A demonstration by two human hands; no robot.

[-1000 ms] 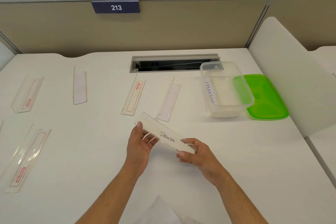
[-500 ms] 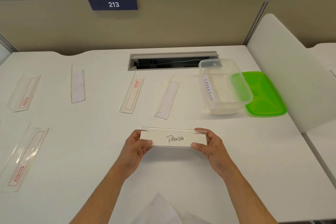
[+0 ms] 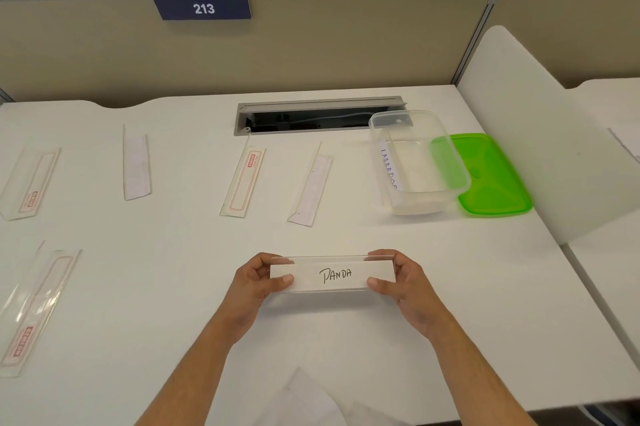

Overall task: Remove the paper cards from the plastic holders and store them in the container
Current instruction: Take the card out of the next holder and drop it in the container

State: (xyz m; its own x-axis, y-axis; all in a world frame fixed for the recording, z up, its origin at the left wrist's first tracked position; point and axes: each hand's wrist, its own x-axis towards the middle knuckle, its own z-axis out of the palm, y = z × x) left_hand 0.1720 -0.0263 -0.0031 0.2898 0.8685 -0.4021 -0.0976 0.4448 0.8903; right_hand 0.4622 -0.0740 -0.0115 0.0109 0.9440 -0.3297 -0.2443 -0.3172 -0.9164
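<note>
A clear plastic holder (image 3: 332,287) with a white paper card reading PANDA (image 3: 334,275) is held level above the table, facing me. My left hand (image 3: 258,278) pinches its left end and my right hand (image 3: 398,278) pinches its right end. The clear container (image 3: 420,162) stands at the back right with a card reading LABRADOR (image 3: 389,167) leaning inside its left wall. Several other plastic holders lie on the table: two with white cards (image 3: 136,166) (image 3: 311,185) and red-printed ones (image 3: 244,181) (image 3: 33,183) (image 3: 36,308).
A green lid (image 3: 491,180) lies under the container's right side. A cable slot (image 3: 318,116) opens in the table behind. A white divider panel (image 3: 540,135) slants up at the right. Loose white paper (image 3: 301,401) lies at the near edge.
The holder turned from a diagonal tilt to level and facing me. My right hand shifted to grip its right end, my left stayed on the left end.
</note>
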